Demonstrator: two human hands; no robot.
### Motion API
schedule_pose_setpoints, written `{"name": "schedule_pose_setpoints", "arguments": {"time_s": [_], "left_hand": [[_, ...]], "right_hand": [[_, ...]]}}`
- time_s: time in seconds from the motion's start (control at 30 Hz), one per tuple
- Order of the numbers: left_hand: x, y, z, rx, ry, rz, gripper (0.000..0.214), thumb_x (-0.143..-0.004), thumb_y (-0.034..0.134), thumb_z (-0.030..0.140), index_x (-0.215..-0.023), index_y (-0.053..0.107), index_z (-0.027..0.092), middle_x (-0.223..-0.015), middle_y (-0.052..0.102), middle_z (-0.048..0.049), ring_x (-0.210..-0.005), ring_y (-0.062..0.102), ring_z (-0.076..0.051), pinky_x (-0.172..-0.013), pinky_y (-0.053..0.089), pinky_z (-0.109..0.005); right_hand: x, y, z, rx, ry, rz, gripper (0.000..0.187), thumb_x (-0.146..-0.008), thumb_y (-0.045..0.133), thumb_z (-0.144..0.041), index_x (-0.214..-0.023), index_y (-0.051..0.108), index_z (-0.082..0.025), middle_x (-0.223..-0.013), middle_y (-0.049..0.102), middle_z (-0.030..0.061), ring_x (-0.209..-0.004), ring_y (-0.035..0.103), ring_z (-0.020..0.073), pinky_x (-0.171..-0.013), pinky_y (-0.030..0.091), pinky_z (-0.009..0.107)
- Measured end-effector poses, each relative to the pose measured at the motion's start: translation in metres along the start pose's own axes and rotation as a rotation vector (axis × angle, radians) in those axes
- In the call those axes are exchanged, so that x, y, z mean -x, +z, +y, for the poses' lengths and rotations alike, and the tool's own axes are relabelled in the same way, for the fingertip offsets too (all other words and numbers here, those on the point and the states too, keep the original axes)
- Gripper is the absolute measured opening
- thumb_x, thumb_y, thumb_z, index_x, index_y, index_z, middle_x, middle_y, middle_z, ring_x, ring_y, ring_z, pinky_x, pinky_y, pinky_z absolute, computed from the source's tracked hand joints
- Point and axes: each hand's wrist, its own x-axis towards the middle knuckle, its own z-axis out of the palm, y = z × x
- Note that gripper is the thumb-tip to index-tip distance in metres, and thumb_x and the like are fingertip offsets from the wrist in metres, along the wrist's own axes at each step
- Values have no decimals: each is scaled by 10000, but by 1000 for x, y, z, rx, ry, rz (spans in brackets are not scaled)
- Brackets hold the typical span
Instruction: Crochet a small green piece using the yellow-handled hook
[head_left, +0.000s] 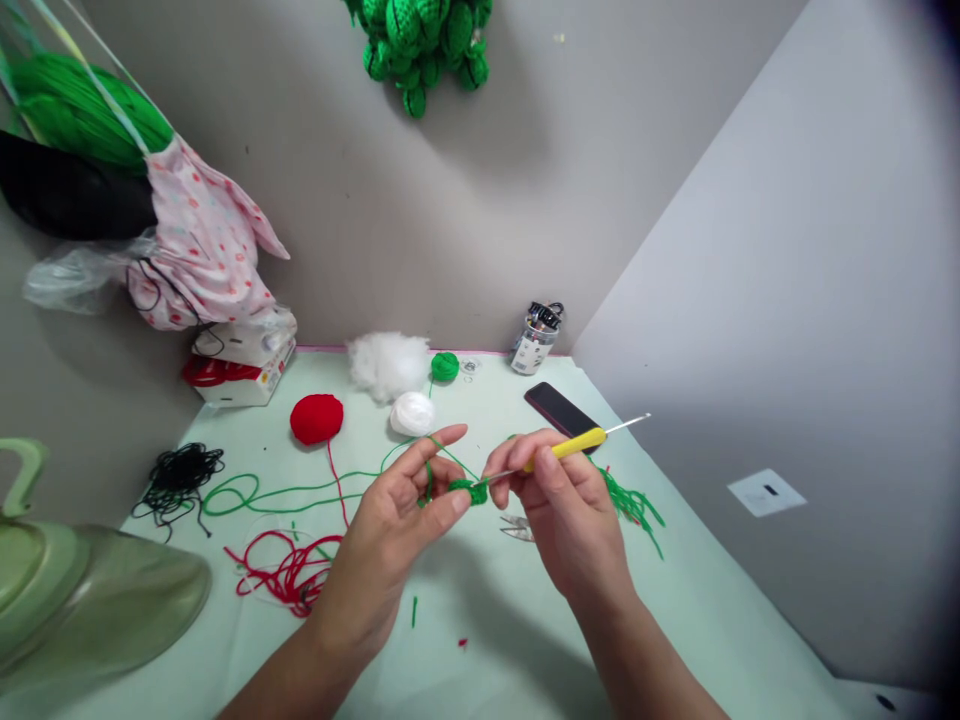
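Between thumb and fingers, my left hand (409, 505) pinches a small green crochet piece (471, 491). A strand of green yarn runs over its raised index finger to the piece. My right hand (566, 500) is closed around a crochet hook (568, 449) with a yellow grip and metal ends. One metal end of the hook meets the green piece; the other points up to the right. The working strand trails back across the table in loose loops. Below my right hand lies a pair of small metal snips (517, 528), partly hidden by it.
A red yarn ball (316, 419), white yarn ball (412, 413), green yarn ball (445, 366) and white stuffing (388, 366) lie farther back. A phone (562, 414) and a jar (535, 340) stand right. Black yarn (180, 485), red strands (281, 570) and a green jug (90, 580) are left.
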Motion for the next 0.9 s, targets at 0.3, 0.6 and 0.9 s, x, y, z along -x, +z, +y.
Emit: {"name": "schedule_pose_setpoints", "arguments": {"time_s": [0.3, 0.6, 0.9], "left_hand": [[2, 2, -2, -61, 119, 80, 423, -841, 834, 270, -1259, 776, 299, -876, 644, 7, -843, 554, -166, -826, 464, -276], [3, 2, 0, -3, 68, 59, 416, -836, 847, 269, -1245, 783, 307, -889, 649, 6, -805, 548, -147, -785, 480, -255], [6, 4, -7, -73, 143, 132, 377, -847, 847, 255, -1214, 787, 318, -876, 658, 17, -782, 551, -132, -768, 480, -235]], "right_hand": [[20, -2, -6, 538, -351, -117, 235, -1084, 508, -206, -1046, 737, -247, -949, 743, 60, -882, 690, 204, -769, 561, 359], [20, 0, -5, 517, -351, -53, 261, -1093, 480, -195, -1032, 721, -273, -956, 737, 38, -846, 697, 191, -737, 571, 344], [21, -3, -7, 838, -579, -188, 267, -1028, 521, -93, -1165, 686, -253, -963, 757, 84, -922, 735, 229, -749, 600, 360]]}}
